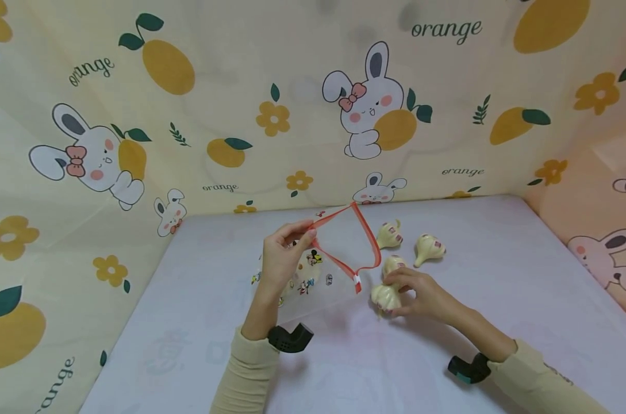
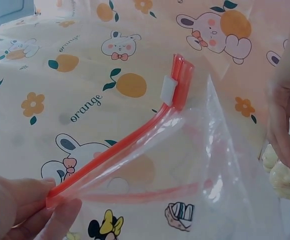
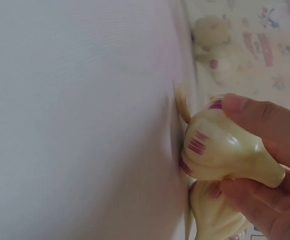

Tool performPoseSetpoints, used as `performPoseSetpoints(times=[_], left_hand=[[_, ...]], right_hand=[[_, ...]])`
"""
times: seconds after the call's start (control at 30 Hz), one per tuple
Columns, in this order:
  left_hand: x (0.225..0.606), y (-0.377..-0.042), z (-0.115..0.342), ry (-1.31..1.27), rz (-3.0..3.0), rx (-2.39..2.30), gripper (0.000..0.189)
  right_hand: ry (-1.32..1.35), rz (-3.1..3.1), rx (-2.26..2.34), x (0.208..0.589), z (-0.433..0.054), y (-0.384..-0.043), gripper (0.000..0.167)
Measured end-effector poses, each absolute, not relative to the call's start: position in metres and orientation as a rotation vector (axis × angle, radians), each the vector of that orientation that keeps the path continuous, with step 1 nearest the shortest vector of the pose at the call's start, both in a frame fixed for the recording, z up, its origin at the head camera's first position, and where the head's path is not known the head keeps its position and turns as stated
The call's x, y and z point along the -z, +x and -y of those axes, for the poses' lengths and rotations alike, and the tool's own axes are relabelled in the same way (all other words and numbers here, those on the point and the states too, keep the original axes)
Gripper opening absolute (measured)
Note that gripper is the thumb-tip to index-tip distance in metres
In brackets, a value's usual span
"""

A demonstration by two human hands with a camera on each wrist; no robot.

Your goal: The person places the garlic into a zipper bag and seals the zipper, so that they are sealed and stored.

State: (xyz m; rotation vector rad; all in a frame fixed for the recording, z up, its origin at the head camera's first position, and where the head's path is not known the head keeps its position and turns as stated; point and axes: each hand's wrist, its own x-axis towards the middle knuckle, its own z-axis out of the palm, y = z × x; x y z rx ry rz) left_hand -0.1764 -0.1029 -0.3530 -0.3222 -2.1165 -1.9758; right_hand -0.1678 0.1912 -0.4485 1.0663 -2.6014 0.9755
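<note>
My left hand (image 1: 284, 256) pinches the edge of a clear zip bag (image 2: 240, 185) between thumb and fingers. The bag has cartoon prints, a red zip strip (image 2: 120, 145) and a white slider (image 2: 168, 90); its mouth gapes toward the right. My right hand (image 1: 421, 294) grips a garlic bulb (image 3: 222, 145) with thumb and fingers, low over the table beside the bag. Another garlic bulb (image 1: 394, 264) sits close against that hand. Pale yellowish shapes show through the bag, too unclear to tell.
Two more garlic bulbs lie farther back: one garlic bulb (image 1: 390, 234) near the bag's red edge, another garlic bulb (image 1: 429, 249) to its right. A white-covered table (image 1: 188, 322) carries everything. Printed cloth (image 1: 292, 75) with rabbits and oranges rises behind and at the sides.
</note>
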Motion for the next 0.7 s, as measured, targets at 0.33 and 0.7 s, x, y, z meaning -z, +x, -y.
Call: performPoseSetpoints(times=[0.33,0.7], left_hand=[[0.3518,-0.1763,0.1037,-0.303,2.144,1.965,0.027],[0.3524,-0.176,0.1028,-0.313,2.136,1.969,0.027]], right_hand=[[1.063,2.528,-0.851,0.4486,-0.1912,-0.1686,0.049],[1.018,2.556,-0.927,0.4451,-0.194,-0.1677,0.047]])
